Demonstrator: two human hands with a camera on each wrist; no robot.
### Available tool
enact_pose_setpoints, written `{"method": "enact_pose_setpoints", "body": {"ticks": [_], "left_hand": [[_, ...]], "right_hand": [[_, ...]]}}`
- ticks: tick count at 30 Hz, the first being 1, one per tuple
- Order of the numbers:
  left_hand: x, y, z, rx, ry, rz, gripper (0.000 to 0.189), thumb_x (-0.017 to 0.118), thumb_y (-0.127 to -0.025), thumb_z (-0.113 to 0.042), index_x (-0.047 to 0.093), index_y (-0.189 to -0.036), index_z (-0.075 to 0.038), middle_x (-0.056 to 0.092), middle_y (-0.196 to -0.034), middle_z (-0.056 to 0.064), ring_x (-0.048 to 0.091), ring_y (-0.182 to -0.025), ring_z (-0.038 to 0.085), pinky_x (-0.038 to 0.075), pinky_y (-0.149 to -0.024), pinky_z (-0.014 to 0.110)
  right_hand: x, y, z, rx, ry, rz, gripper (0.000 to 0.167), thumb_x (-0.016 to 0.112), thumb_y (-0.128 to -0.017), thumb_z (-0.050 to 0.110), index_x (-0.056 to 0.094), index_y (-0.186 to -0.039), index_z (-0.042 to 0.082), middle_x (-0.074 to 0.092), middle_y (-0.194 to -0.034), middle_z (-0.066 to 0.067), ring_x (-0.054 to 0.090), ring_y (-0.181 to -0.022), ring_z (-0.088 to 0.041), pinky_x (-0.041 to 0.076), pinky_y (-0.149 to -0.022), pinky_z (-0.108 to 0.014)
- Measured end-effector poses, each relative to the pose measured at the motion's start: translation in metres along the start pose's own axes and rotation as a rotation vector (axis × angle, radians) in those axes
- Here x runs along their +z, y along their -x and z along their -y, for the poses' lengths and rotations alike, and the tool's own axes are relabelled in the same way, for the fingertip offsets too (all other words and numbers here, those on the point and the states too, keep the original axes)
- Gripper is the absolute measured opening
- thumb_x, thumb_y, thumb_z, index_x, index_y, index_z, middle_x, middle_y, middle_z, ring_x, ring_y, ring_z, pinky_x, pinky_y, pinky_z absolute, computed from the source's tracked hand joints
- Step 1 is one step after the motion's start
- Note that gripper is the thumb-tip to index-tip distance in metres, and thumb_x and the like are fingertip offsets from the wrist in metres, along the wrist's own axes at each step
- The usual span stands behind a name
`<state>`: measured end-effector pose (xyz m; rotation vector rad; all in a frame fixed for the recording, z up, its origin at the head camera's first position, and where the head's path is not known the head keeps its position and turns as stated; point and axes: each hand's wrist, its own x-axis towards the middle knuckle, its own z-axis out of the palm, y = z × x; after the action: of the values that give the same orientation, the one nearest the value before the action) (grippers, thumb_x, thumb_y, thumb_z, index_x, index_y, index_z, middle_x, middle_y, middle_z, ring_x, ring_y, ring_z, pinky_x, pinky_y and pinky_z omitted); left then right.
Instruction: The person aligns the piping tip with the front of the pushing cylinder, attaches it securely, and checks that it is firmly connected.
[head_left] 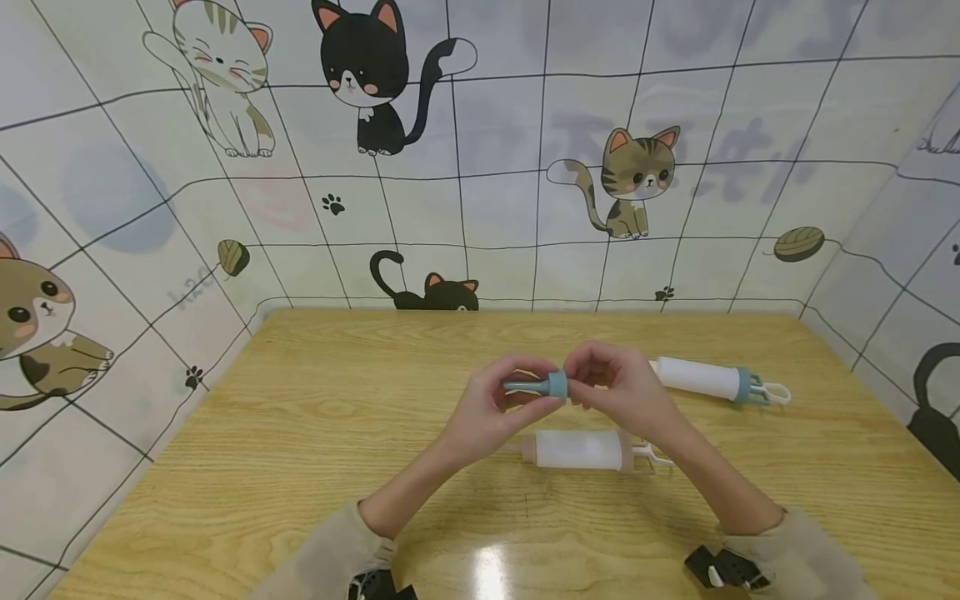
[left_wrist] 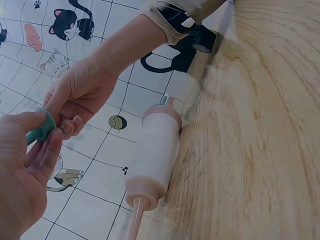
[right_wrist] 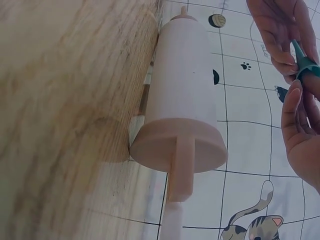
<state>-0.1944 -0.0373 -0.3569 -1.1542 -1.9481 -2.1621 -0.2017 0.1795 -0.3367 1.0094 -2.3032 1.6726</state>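
Observation:
A small teal nozzle cap (head_left: 555,385) is held above the table, its slim spout pointing left and its wide collar right. My left hand (head_left: 487,408) pinches it between thumb and fingers, with the spout lying along the palm. At the collar's open end, my right hand (head_left: 617,387) grips with its fingertips. The left wrist view also shows the cap (left_wrist: 44,126) between both hands. Below the hands lies a white squeeze bottle (head_left: 577,450) with pinkish ends, on its side. Its pink spout (left_wrist: 137,217) points left.
Another white bottle (head_left: 697,379) with a teal collar and white looped end lies behind my right hand. The wooden table (head_left: 322,417) meets a cat-patterned sheet (head_left: 495,208) at its back and sides.

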Motion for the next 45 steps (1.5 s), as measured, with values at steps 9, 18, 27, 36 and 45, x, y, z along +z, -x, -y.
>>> {"method": "enact_pose_setpoints", "body": {"ticks": [9, 18, 27, 36, 45], "left_hand": [[0.0, 0.0, -0.001, -0.018, 0.013, -0.004, 0.03, 0.07, -0.091, 0.007, 0.062, -0.119, 0.002, 0.063, -0.117, 0.014, 0.067, -0.103, 0.023, 0.058, -0.094, 0.045], [-0.003, 0.001, -0.002, -0.024, 0.002, -0.008, 0.031, 0.069, -0.092, 0.006, 0.061, -0.121, 0.001, 0.063, -0.118, 0.013, 0.067, -0.106, 0.022, 0.056, -0.098, 0.043], [-0.004, 0.001, -0.005, -0.029, 0.035, -0.007, 0.031, 0.069, -0.092, 0.005, 0.061, -0.122, 0.002, 0.063, -0.117, 0.011, 0.066, -0.105, 0.022, 0.058, -0.094, 0.042], [-0.007, 0.0, -0.004, -0.029, 0.022, -0.01, 0.032, 0.07, -0.093, 0.003, 0.061, -0.123, 0.0, 0.063, -0.116, 0.01, 0.066, -0.104, 0.022, 0.058, -0.092, 0.039], [-0.008, 0.001, -0.004, -0.044, 0.015, -0.019, 0.033, 0.07, -0.092, 0.003, 0.061, -0.123, 0.0, 0.063, -0.114, 0.008, 0.066, -0.101, 0.02, 0.058, -0.091, 0.037]], "right_hand": [[0.0, 0.001, 0.0, -0.012, 0.014, 0.002, 0.013, 0.067, -0.092, -0.009, 0.065, -0.098, 0.001, 0.064, -0.087, -0.006, 0.061, -0.068, -0.018, 0.054, -0.057, -0.025], [-0.001, -0.001, 0.001, -0.033, -0.007, 0.039, 0.013, 0.066, -0.094, -0.009, 0.065, -0.102, 0.002, 0.064, -0.086, -0.005, 0.063, -0.071, -0.016, 0.056, -0.059, -0.03], [-0.004, -0.001, 0.002, -0.069, -0.006, 0.056, 0.014, 0.064, -0.095, -0.009, 0.067, -0.103, 0.002, 0.064, -0.084, -0.008, 0.062, -0.071, -0.018, 0.057, -0.06, -0.03], [-0.013, -0.001, 0.003, -0.061, 0.018, 0.114, 0.014, 0.061, -0.098, -0.005, 0.068, -0.105, 0.005, 0.065, -0.088, -0.008, 0.062, -0.077, -0.022, 0.057, -0.069, -0.029], [-0.033, 0.0, -0.001, 0.043, 0.17, 0.063, 0.011, 0.063, -0.1, 0.007, 0.069, -0.11, 0.006, 0.069, -0.099, -0.001, 0.065, -0.09, -0.016, 0.054, -0.08, -0.024]]}}
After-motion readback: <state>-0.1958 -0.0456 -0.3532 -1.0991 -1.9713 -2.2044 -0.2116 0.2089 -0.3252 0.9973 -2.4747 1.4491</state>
